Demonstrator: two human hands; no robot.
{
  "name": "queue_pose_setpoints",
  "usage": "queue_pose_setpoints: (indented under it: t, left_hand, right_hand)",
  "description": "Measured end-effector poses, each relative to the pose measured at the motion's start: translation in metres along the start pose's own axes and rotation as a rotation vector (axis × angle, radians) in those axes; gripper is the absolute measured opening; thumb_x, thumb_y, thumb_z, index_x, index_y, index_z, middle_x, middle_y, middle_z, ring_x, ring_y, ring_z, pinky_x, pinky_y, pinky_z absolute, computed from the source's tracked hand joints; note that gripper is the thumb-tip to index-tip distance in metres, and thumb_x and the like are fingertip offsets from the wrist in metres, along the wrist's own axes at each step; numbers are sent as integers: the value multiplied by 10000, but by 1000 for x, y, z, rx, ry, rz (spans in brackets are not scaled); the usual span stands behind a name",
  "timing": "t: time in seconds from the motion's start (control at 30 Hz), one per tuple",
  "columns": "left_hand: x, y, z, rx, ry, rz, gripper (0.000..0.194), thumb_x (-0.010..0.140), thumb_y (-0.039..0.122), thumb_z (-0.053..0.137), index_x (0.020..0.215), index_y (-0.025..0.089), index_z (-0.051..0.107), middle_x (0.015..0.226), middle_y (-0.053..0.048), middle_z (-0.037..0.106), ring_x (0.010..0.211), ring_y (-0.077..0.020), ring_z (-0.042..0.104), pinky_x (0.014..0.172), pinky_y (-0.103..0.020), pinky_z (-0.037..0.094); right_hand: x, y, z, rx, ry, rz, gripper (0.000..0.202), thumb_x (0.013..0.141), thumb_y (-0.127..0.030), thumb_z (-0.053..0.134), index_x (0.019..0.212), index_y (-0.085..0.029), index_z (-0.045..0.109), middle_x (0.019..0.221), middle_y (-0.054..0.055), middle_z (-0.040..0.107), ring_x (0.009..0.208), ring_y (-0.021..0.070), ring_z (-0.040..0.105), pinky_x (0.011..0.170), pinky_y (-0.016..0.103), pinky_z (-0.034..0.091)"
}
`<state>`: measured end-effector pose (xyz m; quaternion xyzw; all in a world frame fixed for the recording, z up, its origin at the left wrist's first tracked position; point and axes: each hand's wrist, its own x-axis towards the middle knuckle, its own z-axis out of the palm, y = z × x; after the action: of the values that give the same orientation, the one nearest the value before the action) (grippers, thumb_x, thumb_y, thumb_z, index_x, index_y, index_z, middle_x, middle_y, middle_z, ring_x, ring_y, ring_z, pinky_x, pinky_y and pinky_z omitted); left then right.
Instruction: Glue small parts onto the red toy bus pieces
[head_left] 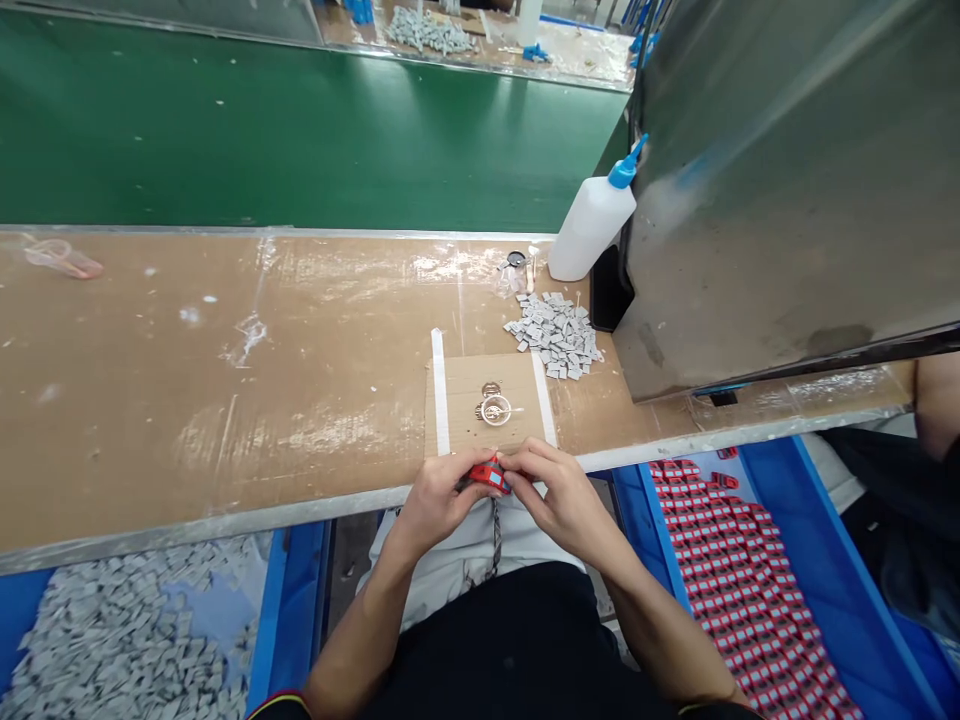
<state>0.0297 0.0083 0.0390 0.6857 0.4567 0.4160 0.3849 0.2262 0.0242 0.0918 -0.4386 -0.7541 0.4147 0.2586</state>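
A small red part with pale blue-grey panels, like a toy car body (pixel 491 474), is pinched between both hands at the table's front edge. My left hand (pixel 439 498) is closed on its left side. From the right, my right hand (pixel 555 492) grips it with thumb and fingers. Just beyond the hands lies a cardboard pad (pixel 465 380) taped down with white strips. On the pad sits a little round cup (pixel 496 410) with a thin white stick across it. Behind and to the right is a pile of small grey pieces (pixel 559 335).
A white bottle with a blue nozzle (pixel 592 228) stands by a large metal box (pixel 772 200). Below right, a blue bin (pixel 847 570) holds rows of red parts; below left, another bin (pixel 281 600) holds grey pieces. A green belt (pixel 300 140) runs behind. Another person's arm (pixel 937 405) shows at right.
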Motion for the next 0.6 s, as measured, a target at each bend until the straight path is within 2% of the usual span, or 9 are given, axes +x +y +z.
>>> queue_pose_setpoints:
  t: [0.2,0.3,0.37,0.5,0.6]
  left_hand:
    - [-1,-5,2,28,-44,137,226,927,199,685,1145,229,732,1011,-85,831,902,-233,801,810,-299,630]
    - [-1,-3,2,33,-66,139,229,951,212,659,1176,229,699,1028,-81,823,889,-213,797,781,-282,627]
    - [1,-2,1,40,-92,171,162,974,226,633,1121,223,700,992,-74,824,844,-194,794,758,-267,620]
    - [3,-3,0,78,-111,248,121,992,242,612,1047,208,715,866,-67,818,731,-179,774,691,-254,600]
    - [3,-5,1,87,-132,289,162,997,193,572,1025,214,730,846,-68,815,747,-185,777,685,-255,600]
  right_hand:
    - [-3,14,1,302,26,127,180,985,-304,606,899,-187,712,872,46,638,797,162,608,705,276,497]
    - [-2,17,-2,413,-60,204,190,944,-361,659,876,-186,696,890,34,612,799,150,606,697,266,496]
    - [-2,17,-4,446,-114,237,206,917,-383,694,861,-185,685,883,19,587,758,133,584,674,258,480]
    - [-2,18,-5,524,-158,279,306,906,-451,701,793,-179,616,788,-17,536,660,105,499,606,235,423]
    - [-3,19,-4,564,-188,318,365,905,-498,689,766,-180,575,677,-51,476,594,94,416,555,222,350]
